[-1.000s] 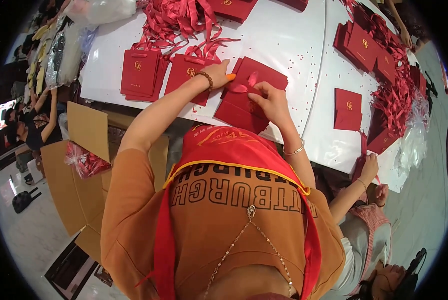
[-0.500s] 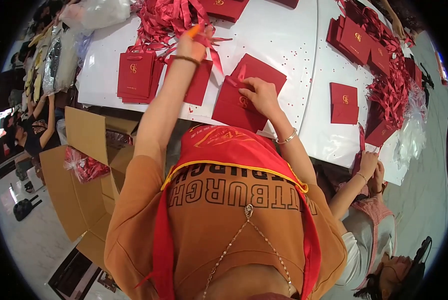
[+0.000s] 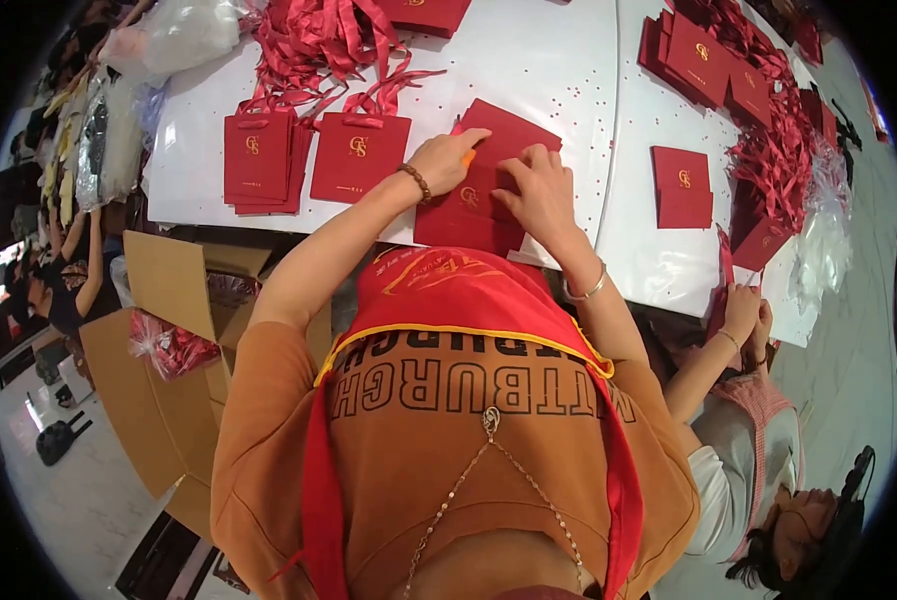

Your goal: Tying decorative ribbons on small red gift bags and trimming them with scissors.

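The left hand's fingers [image 3: 465,148] are lying nearly flat, pressing the far corner of a flat red paper bag [image 3: 483,180] at the near edge of the white bench [image 3: 558,60]; the right hand [image 3: 536,190] is spreading over its middle, gripping nothing. Uneven pressure could be skewing the fold, or sliding the bag off the edge toward the open cardboard box [image 3: 173,300].

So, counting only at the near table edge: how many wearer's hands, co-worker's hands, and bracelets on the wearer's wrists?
Wearer's hands: 2, left hand and right hand, both on the flat red paper bag
Co-worker's hands: 2
Wearer's bracelets: 2, brown beaded bracelet and silver bangle
Total: 6
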`<state>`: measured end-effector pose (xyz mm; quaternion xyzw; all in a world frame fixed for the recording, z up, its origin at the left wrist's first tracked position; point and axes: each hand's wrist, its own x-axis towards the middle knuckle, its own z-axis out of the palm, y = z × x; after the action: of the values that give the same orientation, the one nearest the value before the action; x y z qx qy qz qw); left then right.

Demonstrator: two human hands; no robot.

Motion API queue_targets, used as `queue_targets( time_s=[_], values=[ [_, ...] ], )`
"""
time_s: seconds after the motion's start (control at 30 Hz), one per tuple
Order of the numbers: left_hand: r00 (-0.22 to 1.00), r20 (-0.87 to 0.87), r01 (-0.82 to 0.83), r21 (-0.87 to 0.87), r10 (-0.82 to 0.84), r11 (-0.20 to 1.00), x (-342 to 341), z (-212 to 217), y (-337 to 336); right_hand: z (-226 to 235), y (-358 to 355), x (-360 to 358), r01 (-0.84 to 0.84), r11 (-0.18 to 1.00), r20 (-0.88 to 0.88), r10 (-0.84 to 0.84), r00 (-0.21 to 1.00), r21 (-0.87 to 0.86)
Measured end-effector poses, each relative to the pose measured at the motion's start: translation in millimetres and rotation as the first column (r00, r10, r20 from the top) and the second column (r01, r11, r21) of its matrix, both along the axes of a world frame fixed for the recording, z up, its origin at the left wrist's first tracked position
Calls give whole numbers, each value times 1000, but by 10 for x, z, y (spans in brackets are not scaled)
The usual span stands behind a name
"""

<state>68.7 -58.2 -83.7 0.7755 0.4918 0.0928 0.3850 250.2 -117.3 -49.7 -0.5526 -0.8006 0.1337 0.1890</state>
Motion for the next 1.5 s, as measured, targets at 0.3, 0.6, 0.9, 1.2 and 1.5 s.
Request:
queue_targets(
  time_s=[0.3, 0.6, 0.9, 1.2, 1.5],
  values=[
    [946, 302, -74, -155, 118, 985, -14, 218, -55, -218, -28, 53, 102, 952, -297, -191, 936, -290],
    [793, 607, -190, 161, 54, 969, 402, -162, -425, -432, 122, 109, 61, 823, -411, -345, 844, -564],
    [964, 264, -138, 511, -2, 848, -175, 36, -494, -398, 93, 104, 97, 821, -397, -371, 840, -562],
    [980, 195, -111, 446, 24, 888, 78, -41, -421, -286, 104, 130, 31, 804, -456, -368, 810, -594],
    [920, 276, -300, 36, 279, 953, 239, 59, -419, -237, 133, 60, 44, 771, -465, -427, 776, -636]
  ],
)
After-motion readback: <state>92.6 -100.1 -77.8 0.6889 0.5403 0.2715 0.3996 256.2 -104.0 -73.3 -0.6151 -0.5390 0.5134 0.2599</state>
